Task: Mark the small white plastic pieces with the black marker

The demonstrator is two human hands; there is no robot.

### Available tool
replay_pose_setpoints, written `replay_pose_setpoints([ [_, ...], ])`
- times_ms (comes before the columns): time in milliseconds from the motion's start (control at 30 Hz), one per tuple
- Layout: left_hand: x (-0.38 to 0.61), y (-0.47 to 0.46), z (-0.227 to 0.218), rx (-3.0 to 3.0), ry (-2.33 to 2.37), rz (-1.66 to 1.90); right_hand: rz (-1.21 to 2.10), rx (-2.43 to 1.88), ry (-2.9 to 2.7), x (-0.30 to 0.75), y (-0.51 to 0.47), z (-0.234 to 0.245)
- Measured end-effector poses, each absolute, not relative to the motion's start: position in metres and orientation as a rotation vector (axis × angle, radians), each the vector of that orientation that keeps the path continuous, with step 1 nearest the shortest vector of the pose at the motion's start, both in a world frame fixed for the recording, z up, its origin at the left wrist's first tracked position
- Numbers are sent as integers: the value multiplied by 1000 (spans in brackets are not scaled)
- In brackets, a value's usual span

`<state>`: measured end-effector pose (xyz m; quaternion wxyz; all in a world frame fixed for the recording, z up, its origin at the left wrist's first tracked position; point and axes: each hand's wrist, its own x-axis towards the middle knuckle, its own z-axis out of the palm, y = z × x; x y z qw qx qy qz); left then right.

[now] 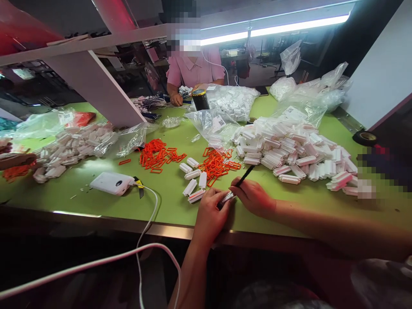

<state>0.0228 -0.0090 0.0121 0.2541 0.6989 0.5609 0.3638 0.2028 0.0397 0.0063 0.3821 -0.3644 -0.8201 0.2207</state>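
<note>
1. A small white block [228, 197] is gripped in the fingers of the left hand [210, 212], above the front edge of the green table [112, 204].
2. A black stick [246, 174] is pinched by the right hand [255, 198], its upper end pointed up and to the right; whether its lower end is touching the block cannot be told, as it is covered by the fingers.
3. The two hands are held close together.
4. Just beyond the left hand, a few loose white blocks [202, 180] are laid beside a heap of orange frames [216, 166]; a second orange heap [156, 153] is seen farther left.
5. A large pile of white blocks [289, 148] is spread beyond the right hand.
6. A white box [111, 183] is joined to a white cable [157, 204] on the left.
7. Across the table, a person in a pink shirt [195, 71] is seated behind a dark can [201, 101].
</note>
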Motion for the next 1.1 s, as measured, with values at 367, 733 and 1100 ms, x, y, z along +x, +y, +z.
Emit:
replay_pose_setpoints([
  [367,24,-9,13,1936,1554,978,499,-868,-2209,198,41,4],
  [733,24,-8,14,1900,1543,976,580,-902,-2077,204,40,7],
  [1100,24,-9,14,1895,1539,995,593,-926,-2104,204,40,5],
])
